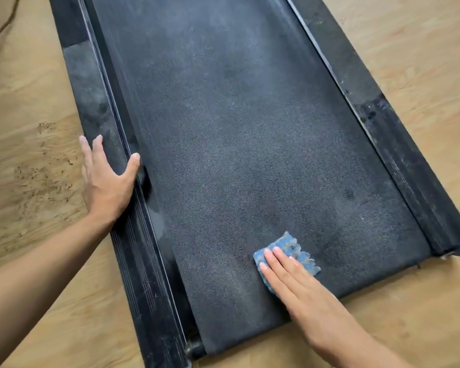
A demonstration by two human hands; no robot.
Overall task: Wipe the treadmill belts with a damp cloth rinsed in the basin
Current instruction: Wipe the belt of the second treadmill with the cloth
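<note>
Blue cloth pressed flat on a treadmill belt.
The right hand lay on the cloth near the belt's near right corner, fingers straight and together, pressing rather than gripping. The left hand rested on the left side rail, fingers straight and spread, thumb at the rail's inner edge, clasping nothing. Pale dust marked the belt and the right side rail; wooden floor lay either side.

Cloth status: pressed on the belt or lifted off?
Pressed on. The blue cloth lies flat on the belt under the straight fingers of the right hand.
</note>
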